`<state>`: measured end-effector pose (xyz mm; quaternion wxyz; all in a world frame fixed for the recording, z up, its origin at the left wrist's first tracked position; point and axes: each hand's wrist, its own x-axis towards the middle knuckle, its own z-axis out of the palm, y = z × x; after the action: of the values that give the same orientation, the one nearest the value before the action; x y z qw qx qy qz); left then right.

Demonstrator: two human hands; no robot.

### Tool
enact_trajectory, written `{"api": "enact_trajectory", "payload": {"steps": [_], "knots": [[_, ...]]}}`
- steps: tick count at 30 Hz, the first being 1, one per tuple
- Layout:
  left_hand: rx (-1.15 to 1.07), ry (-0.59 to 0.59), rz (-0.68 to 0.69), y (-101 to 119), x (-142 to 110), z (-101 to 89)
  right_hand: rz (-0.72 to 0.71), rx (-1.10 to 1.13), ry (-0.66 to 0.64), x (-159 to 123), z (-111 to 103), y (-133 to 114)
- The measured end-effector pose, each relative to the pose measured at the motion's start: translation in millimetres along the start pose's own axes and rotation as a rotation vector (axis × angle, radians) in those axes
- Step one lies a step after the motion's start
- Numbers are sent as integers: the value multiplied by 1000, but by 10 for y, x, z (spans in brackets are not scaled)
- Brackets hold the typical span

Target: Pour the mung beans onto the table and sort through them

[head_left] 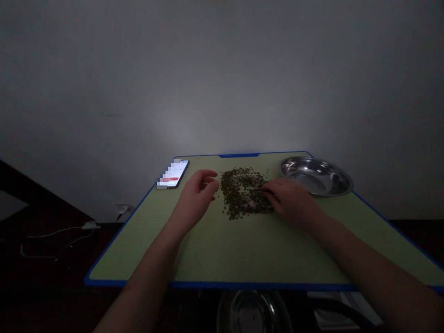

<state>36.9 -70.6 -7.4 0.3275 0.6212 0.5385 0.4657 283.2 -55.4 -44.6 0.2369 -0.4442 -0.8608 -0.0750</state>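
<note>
Nearest, one metal bowl (225, 317) sits below the table's front edge. Two hands work above: the left hand (197, 196), holding nothing, has its fingers loosely curved and apart from the thumb; the right hand (291, 201) has its fingers pinched on one thin dark stick (255, 190). Between them lies one patch of green beans (231, 194), too many to count. Beyond are one phone (175, 174), left, and a second bowl (333, 178), right. The pale green table (215, 259) is blue-edged; behind stands a dim, plain wall (222, 83).

My head view, dim, wall (222, 92) palest mid-frame, lower left darkest, glints on metal basin (329, 173), phone screen (178, 171) bright.
</note>
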Motion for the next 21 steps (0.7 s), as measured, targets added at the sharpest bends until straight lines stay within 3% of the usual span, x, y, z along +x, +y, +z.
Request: {"api": "enact_trajectory", "payload": {"steps": [6,10,16,21], "knots": [[280,130,67,-55,438,142,-65,64,-35,-14,10,-126],[480,117,118,-130,597,98,-124,103,-2,-28,21,-165],[660,113,145,-349,599,-145,16,266,119,-27,-33,-130],[571,101,162,-493,526,-203,123,419,69,-30,-73,-139]]}}
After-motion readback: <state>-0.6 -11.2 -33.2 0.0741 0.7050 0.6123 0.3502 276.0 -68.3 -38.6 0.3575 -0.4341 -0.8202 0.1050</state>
